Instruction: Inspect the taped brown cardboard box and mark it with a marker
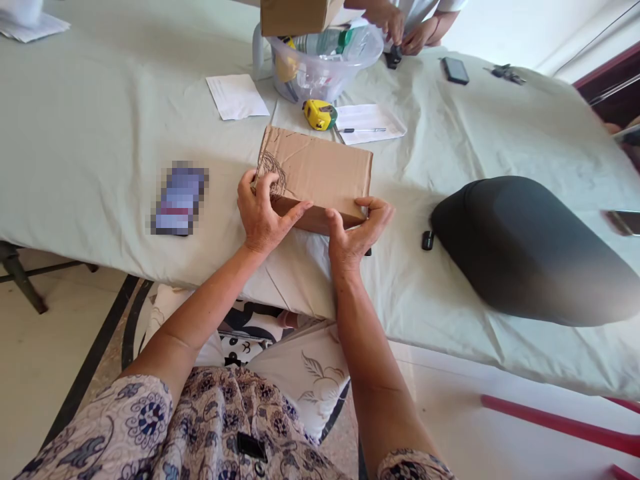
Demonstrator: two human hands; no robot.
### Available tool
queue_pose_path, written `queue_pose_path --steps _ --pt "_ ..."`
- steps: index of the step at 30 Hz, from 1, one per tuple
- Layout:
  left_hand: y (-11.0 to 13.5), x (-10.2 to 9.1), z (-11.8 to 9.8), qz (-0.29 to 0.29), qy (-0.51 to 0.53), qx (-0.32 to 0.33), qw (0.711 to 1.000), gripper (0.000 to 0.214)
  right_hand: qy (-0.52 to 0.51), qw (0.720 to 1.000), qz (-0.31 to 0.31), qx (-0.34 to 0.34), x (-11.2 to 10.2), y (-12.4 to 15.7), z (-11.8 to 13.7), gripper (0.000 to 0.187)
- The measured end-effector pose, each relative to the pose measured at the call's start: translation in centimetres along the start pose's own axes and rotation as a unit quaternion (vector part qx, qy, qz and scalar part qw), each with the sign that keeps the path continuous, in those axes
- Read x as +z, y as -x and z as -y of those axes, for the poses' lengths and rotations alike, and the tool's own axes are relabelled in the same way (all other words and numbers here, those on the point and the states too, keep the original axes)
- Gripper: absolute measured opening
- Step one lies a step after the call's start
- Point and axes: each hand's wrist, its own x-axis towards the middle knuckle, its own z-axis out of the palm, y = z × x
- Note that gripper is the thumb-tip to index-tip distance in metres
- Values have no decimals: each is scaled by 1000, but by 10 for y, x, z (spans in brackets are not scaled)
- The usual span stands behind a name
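Note:
A flat brown cardboard box [320,172] lies on the pale green tablecloth [100,147], with a torn patch on its left top. My left hand [263,213] grips the box's near left corner, fingers on top and thumb along the front edge. My right hand [357,230] clasps the near right corner, its fingers curled round the box's end.
A yellow tape measure [320,114], papers [237,96] and a pen [363,130] lie behind the box. A clear plastic tub [325,67] holds bottles. Another person's hands [403,30] work at the far edge beside a phone [454,70]. A dark rounded object [530,247] sits right.

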Motion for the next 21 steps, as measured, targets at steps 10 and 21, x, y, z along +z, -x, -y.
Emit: queue_pose_path --steps 10,21 --pt "-3 -6 -5 11 13 -11 1000 60 -4 999 -35 5 0 -4 3 44" --pt "-11 -2 10 10 56 -77 995 67 -60 996 -14 -64 2 1 6 34"
